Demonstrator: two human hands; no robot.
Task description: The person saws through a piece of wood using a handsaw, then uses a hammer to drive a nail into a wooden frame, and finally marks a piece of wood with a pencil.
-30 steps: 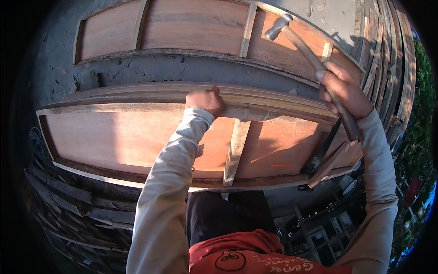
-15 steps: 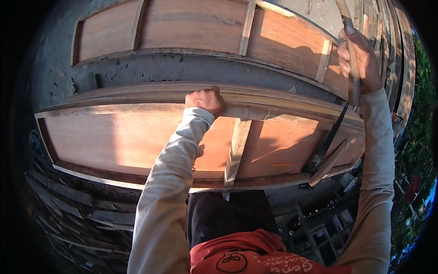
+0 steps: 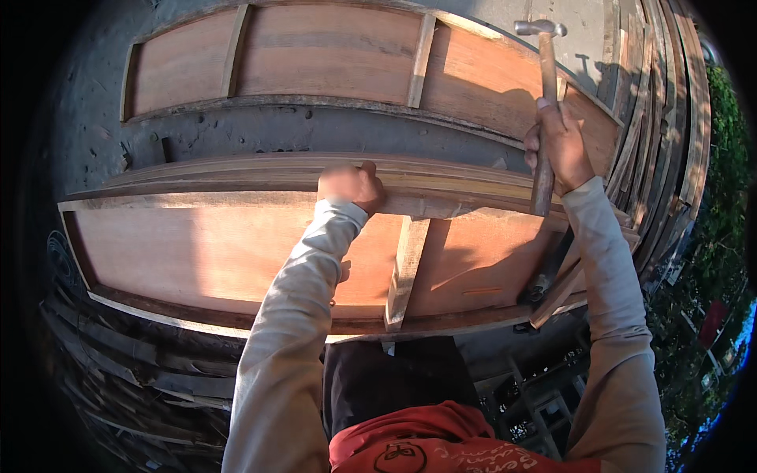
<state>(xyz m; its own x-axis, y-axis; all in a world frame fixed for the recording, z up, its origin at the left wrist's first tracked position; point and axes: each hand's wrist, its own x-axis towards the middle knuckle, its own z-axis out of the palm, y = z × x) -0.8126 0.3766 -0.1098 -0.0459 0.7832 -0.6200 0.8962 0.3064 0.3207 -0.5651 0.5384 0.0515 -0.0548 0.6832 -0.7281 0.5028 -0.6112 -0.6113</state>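
My right hand (image 3: 558, 146) grips the wooden handle of a hammer (image 3: 547, 71), its metal head pointing up and away, above the right part of the near panel. My left hand (image 3: 348, 188) is closed and rests on the long far rail of a wood-framed plywood panel (image 3: 260, 248). What its fingers hold, if anything, is hidden, and the hand is partly blurred. Long wooden strips (image 3: 465, 175) lie along that rail, just beyond my left hand. A wooden crosspiece (image 3: 407, 272) spans the panel right of my left forearm.
A second framed panel (image 3: 331, 51) lies beyond on the grey ground. A dark-bladed tool, perhaps a handsaw (image 3: 542, 282), and a short wood piece (image 3: 556, 296) lie at the near panel's right end. Long boards (image 3: 670, 150) are stacked at right, more timber (image 3: 142, 370) at lower left.
My right hand has swung left and a little nearer with the hammer, whose head has come into view. My left hand stays at the rail.
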